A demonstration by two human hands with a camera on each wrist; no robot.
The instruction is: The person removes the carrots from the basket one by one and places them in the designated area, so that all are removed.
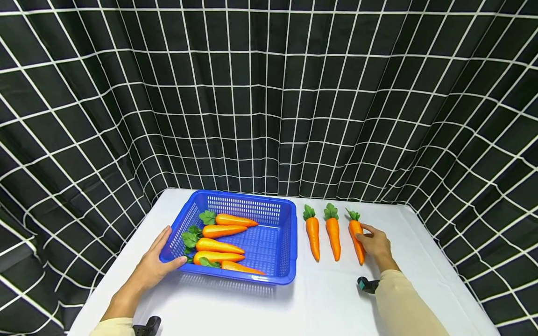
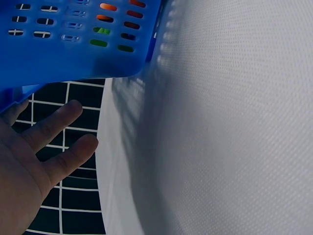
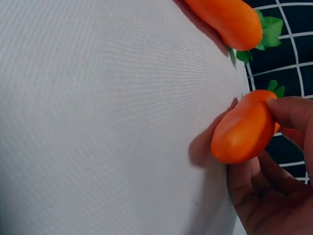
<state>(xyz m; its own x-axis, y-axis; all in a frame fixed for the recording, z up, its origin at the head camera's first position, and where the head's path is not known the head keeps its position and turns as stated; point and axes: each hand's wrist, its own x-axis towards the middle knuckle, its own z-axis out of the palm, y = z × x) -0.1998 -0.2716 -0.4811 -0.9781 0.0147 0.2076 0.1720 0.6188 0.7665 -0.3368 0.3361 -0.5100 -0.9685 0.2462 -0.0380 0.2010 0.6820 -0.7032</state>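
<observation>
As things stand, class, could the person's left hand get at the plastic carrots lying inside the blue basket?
Probably yes. The left hand rests open against the near left corner of the blue slotted plastic basket, the five orange plastic carrots lie uncovered just beyond its low rim, and nothing stands between them.

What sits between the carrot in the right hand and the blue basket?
Two more carrots lie on the table between the held carrot and the blue basket. The right hand already grips its carrot.

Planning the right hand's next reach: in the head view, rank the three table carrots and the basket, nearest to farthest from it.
1. Right carrot, in the right hand.
2. Middle carrot, just left.
3. Left carrot, beside the basket.
4. Basket, farthest left.
</observation>
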